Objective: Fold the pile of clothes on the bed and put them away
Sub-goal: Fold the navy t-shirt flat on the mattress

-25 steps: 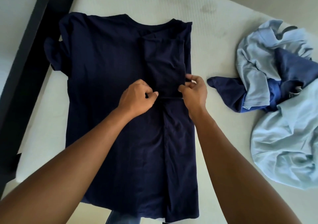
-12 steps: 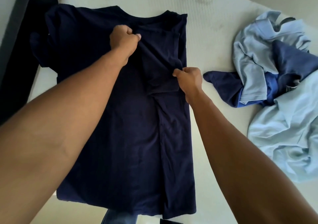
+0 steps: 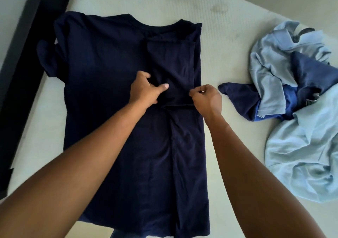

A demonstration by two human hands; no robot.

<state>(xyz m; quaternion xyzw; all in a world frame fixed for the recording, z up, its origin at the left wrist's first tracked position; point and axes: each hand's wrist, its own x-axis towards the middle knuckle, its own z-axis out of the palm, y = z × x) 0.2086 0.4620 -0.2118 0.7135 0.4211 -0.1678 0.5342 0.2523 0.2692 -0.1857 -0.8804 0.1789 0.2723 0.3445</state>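
A navy T-shirt (image 3: 109, 95) lies flat on the pale mattress (image 3: 225, 42), collar at the far end. Its right side is folded inward, with the right sleeve (image 3: 172, 67) laid back on top. My left hand (image 3: 144, 90) rests on the shirt's middle with fingers spread, thumb pressing the sleeve's hem. My right hand (image 3: 206, 100) pinches the sleeve's hem at the shirt's right folded edge. The left sleeve (image 3: 46, 58) hangs out over the mattress edge.
A heap of unfolded clothes (image 3: 300, 98) in light blue and dark blue lies at the right of the mattress. A dark bed frame (image 3: 23, 58) runs along the left edge. Pale floor shows at far left and top right.
My left hand came back from the collar area to the shirt's middle and opened flat on the sleeve hem. My right hand stayed pinching the sleeve's edge. The sleeve lies smoother.
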